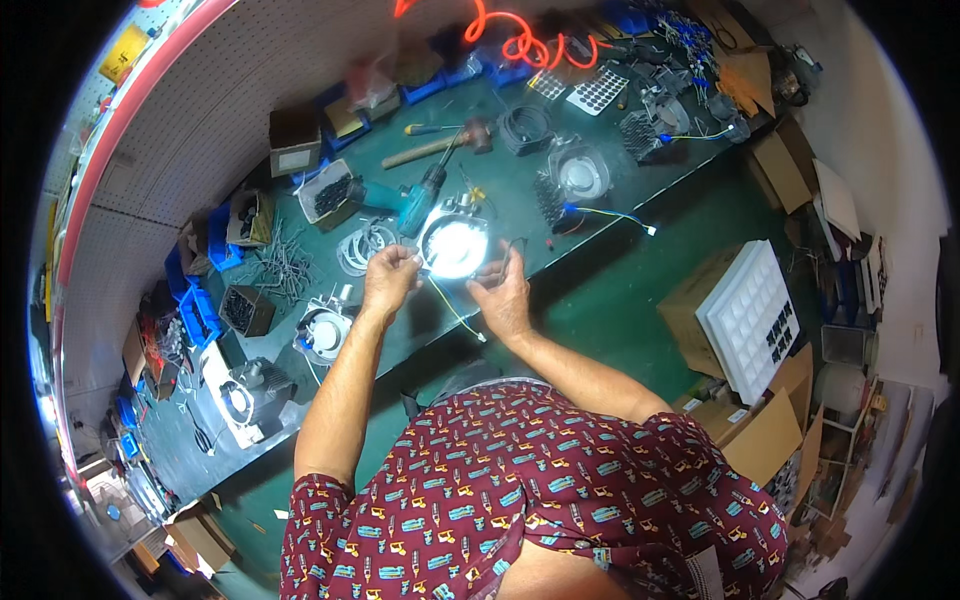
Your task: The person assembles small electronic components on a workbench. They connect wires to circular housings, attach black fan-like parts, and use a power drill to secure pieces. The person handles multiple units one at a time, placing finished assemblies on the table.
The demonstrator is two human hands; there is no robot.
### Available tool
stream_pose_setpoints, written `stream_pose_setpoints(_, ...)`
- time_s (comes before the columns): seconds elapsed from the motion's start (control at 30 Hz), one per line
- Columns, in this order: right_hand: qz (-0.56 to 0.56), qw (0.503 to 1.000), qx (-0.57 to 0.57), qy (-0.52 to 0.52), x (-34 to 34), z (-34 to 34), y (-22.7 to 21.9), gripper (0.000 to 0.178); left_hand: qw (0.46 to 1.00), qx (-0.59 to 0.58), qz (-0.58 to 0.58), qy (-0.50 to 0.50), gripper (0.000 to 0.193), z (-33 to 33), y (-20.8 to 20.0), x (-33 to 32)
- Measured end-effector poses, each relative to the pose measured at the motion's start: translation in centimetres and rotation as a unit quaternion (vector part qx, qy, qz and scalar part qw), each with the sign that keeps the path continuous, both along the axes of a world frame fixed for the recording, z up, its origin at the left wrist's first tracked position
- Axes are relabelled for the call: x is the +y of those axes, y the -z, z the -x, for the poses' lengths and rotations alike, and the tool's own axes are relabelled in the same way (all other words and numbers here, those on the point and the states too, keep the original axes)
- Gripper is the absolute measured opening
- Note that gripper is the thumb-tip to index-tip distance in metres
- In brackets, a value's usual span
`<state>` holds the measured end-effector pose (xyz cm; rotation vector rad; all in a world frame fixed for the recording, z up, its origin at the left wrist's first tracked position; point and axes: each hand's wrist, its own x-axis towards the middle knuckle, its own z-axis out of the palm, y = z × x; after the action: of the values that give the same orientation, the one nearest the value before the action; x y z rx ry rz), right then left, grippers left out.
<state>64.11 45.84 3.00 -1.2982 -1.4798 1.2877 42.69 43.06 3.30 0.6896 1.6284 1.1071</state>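
A round metal motor housing [433, 228] lies on the bench in front of me, its face washed out by bright glare. At its left edge my left hand [390, 278] is closed in a pinch; what the fingertips hold is too small to make out. My right hand [503, 297] grips the housing's right side, thumb at the near edge and fingers along the far side. A yellow and blue wire [452, 308] with a white plug hangs from the housing toward the bench edge. Just left of it lie several pale rings [364, 246].
A teal power drill [420, 203] lies behind the housing, beside a mallet [430, 150]. Similar housings [580, 172] stand right and left [325, 330]. Boxes of small parts [330, 194] line the back. Orange coiled hose [525, 45] hangs above. A white tray [748, 325] leans at right.
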Motion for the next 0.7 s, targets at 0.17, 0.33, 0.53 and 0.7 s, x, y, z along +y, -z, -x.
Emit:
stream_pose_setpoints(0.17,-0.009,1.000,-0.002,0.011,0.3,0.4,0.4,0.077,0.999,0.038,-0.002,0.014,0.022,-0.1,0.3,0.5)
stream_pose_setpoints(0.33,-0.019,0.999,-0.041,0.001,0.6,0.4,0.2,0.073,0.975,0.206,-0.047,0.063,0.021,0.6,1.8,0.4)
stream_pose_setpoints(0.53,-0.028,0.997,-0.065,0.007,0.7,0.8,0.0,0.070,0.962,0.256,-0.082,0.046,0.019,0.7,2.7,0.5)
stream_pose_setpoints(0.7,-0.040,0.998,-0.055,0.017,0.7,1.0,0.3,0.070,0.952,0.287,-0.097,0.037,0.020,0.6,2.3,0.7)
